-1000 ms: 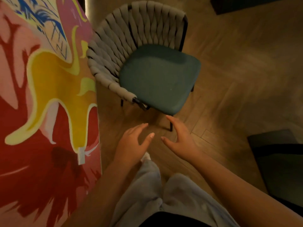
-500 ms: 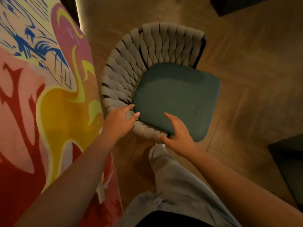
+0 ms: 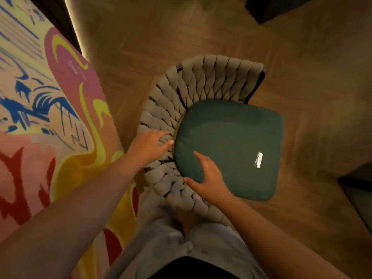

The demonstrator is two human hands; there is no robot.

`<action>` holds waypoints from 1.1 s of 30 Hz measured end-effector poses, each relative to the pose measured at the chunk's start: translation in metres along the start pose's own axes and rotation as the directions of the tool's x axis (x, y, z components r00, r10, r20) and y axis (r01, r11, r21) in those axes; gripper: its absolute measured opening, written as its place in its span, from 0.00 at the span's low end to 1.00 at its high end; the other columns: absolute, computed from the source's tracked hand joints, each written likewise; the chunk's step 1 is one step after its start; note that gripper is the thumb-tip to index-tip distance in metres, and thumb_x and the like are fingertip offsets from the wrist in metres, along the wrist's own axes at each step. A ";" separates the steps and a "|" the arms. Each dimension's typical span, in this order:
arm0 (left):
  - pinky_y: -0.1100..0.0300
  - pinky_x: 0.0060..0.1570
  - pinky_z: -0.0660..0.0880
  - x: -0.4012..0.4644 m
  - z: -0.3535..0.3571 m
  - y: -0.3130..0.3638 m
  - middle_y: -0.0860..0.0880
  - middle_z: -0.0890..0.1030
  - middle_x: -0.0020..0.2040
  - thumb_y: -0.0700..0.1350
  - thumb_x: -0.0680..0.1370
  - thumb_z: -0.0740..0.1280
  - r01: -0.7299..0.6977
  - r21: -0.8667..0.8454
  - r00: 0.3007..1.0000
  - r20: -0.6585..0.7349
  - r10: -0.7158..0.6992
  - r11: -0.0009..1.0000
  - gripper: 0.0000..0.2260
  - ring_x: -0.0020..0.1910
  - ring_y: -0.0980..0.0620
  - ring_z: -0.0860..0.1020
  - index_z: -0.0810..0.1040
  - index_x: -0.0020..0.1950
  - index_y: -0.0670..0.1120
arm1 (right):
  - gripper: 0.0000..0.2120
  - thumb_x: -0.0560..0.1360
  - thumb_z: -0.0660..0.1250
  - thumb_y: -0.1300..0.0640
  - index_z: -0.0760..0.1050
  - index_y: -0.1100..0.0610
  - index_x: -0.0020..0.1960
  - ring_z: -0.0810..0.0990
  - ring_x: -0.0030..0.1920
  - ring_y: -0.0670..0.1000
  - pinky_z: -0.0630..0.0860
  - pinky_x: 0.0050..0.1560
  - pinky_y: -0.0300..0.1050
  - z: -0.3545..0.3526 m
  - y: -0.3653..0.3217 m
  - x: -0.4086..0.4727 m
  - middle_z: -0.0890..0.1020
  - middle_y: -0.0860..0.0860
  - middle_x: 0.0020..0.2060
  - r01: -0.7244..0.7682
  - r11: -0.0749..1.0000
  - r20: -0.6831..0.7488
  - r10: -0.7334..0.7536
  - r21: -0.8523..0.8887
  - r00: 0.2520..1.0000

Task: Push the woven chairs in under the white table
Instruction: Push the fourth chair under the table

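On the wooden floor, just beside the right edge of a bright patterned rug, stands the woven chair with its dark green seat cushion. The left hand lies on the grey woven backrest at the cushion's left edge, fingers loosely extended. The right hand rests spread, fingers on the cushion, thumb over the weave. Light grey trousers show below. A dark object sits at the right.
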State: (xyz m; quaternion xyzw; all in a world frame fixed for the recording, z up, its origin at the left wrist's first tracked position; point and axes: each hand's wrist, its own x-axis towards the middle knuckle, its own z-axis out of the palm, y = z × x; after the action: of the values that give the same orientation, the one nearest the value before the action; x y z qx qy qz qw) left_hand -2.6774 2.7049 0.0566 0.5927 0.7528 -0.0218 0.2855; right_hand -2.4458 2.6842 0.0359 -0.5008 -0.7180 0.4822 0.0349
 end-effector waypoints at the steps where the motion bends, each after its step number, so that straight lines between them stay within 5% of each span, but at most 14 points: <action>1: 0.53 0.64 0.66 0.012 -0.007 -0.008 0.49 0.72 0.70 0.60 0.80 0.58 -0.024 0.009 1.000 0.021 0.023 1.000 0.22 0.69 0.48 0.68 0.70 0.71 0.54 | 0.43 0.68 0.62 0.33 0.54 0.49 0.77 0.59 0.75 0.52 0.60 0.72 0.57 0.007 -0.005 0.008 0.63 0.49 0.74 -0.032 0.999 -0.013 0.032 0.008 0.999; 6: 0.51 0.63 0.67 0.068 -0.042 -0.041 0.47 0.73 0.69 0.52 0.83 0.56 -0.203 0.096 0.973 0.133 0.189 0.974 0.17 0.68 0.44 0.68 0.70 0.71 0.54 | 0.46 0.64 0.57 0.28 0.53 0.47 0.77 0.57 0.75 0.51 0.60 0.72 0.58 0.043 -0.041 0.038 0.62 0.48 0.75 -0.179 0.977 -0.094 0.190 0.117 0.977; 10: 0.53 0.65 0.65 0.098 -0.059 -0.053 0.46 0.70 0.72 0.41 0.83 0.53 -0.355 0.159 0.920 0.232 0.315 0.921 0.18 0.70 0.45 0.66 0.69 0.73 0.50 | 0.39 0.72 0.65 0.37 0.52 0.45 0.77 0.54 0.76 0.52 0.56 0.74 0.59 0.063 -0.063 0.047 0.60 0.47 0.75 -0.251 0.951 -0.141 0.277 0.178 0.950; 22: 0.52 0.64 0.69 0.188 -0.063 -0.042 0.47 0.70 0.72 0.33 0.79 0.56 -0.682 0.395 0.727 0.462 0.508 0.616 0.25 0.71 0.47 0.67 0.68 0.73 0.53 | 0.39 0.74 0.66 0.40 0.51 0.46 0.78 0.53 0.76 0.52 0.53 0.74 0.59 0.086 -0.082 0.057 0.59 0.47 0.75 -0.468 0.837 -0.184 0.527 0.285 0.830; 25: 0.52 0.67 0.67 0.218 -0.067 -0.040 0.48 0.70 0.72 0.33 0.78 0.59 -0.777 0.474 0.630 0.584 0.512 0.415 0.26 0.71 0.48 0.67 0.69 0.72 0.54 | 0.39 0.74 0.67 0.41 0.52 0.48 0.78 0.56 0.75 0.53 0.57 0.74 0.56 0.104 -0.086 0.067 0.60 0.49 0.75 -0.540 0.758 -0.121 0.614 0.365 0.780; 28: 0.50 0.72 0.60 0.245 -0.072 -0.038 0.50 0.66 0.74 0.40 0.79 0.62 -0.829 0.554 0.519 0.712 0.473 0.076 0.23 0.74 0.48 0.60 0.67 0.72 0.56 | 0.37 0.74 0.68 0.46 0.55 0.50 0.77 0.64 0.72 0.55 0.64 0.70 0.52 0.123 -0.092 0.078 0.64 0.52 0.73 -0.622 0.641 0.025 0.687 0.449 0.726; 33: 0.47 0.76 0.46 0.276 -0.091 -0.044 0.52 0.62 0.76 0.42 0.79 0.63 -0.826 0.492 0.380 0.847 0.372 -0.276 0.27 0.77 0.48 0.54 0.60 0.76 0.57 | 0.34 0.69 0.65 0.37 0.62 0.44 0.73 0.66 0.69 0.55 0.47 0.71 0.67 0.162 -0.113 0.100 0.70 0.48 0.68 -0.780 0.603 0.000 0.791 0.167 0.612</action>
State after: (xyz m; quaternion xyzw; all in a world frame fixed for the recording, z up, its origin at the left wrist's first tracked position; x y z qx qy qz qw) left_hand -2.7915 2.9684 -0.0063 0.9010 0.0530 -0.4285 -0.0410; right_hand -2.6594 2.6491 -0.0119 -0.7784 -0.3848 0.4822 -0.1162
